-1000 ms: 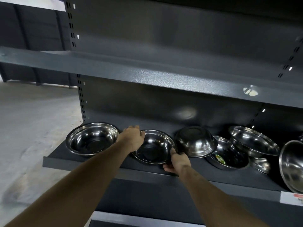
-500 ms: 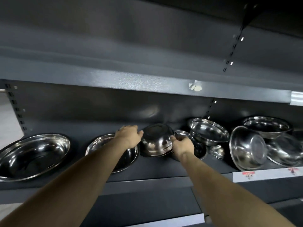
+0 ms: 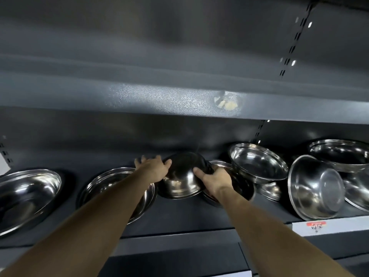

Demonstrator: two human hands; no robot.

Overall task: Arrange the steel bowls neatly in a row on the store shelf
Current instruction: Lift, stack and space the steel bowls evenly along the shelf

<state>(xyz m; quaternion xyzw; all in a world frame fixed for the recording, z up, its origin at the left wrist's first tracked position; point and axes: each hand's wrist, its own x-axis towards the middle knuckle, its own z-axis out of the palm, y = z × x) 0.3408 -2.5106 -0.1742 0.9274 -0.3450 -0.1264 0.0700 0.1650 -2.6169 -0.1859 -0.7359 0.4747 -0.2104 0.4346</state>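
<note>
An upside-down steel bowl (image 3: 182, 176) sits mid-shelf, held from both sides: my left hand (image 3: 154, 168) grips its left flank and my right hand (image 3: 214, 179) its right flank. It partly rests over another bowl (image 3: 238, 184) behind my right hand. Two upright bowls stand to the left on the dark shelf (image 3: 179, 216): a large bowl (image 3: 26, 196) at the far left and a second bowl (image 3: 111, 186) under my left forearm. To the right several bowls lie jumbled: a tilted bowl (image 3: 257, 162), a bowl on its side (image 3: 315, 188), a rear bowl (image 3: 341, 152).
The shelf above (image 3: 159, 96) overhangs the bowls closely. A white price strip with a red label (image 3: 317, 224) runs along the shelf's front edge at the right. The slotted upright (image 3: 257, 132) divides the back panel.
My hands left the second bowl and closed on the upside-down bowl beside it. The view shifted right, showing more jumbled bowls at the right.
</note>
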